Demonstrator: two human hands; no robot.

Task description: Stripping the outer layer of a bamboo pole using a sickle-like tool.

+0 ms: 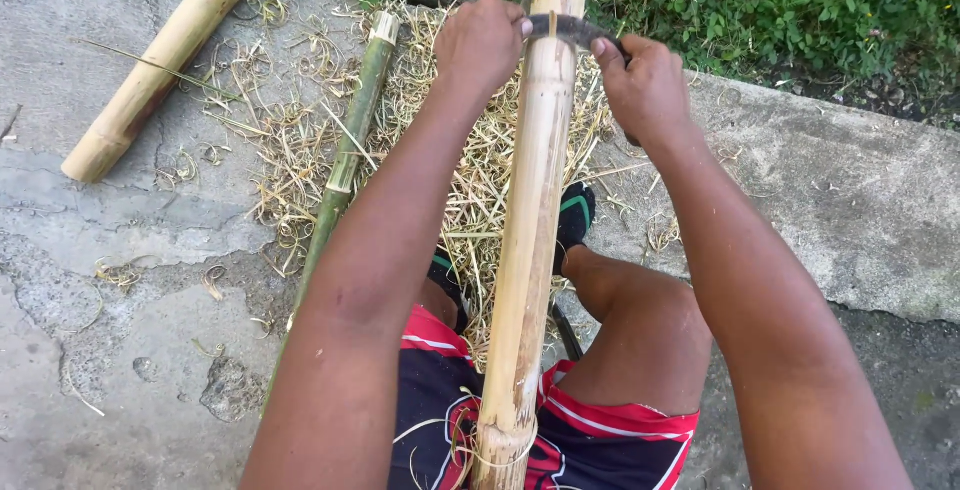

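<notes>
Concrete ground [130, 350], cracked and stained grey, lies under the person, with a raised slab edge to the right and green weeds [800, 0] beyond the fingers. Pale bamboo shavings [300, 140] are strewn beneath and to the left of the fingers. The left hand [480, 42] has its fingers curled shut around one end of a dark curved blade [565, 28]; the right hand [645, 85] grips the other end, fingers closed. The blade lies across a long yellow bamboo pole [530, 230], which runs from the lap up between both hands. A thin green bamboo stalk [350, 140] and a thick tan bamboo piece [160, 60] lie well left of the fingers.
</notes>
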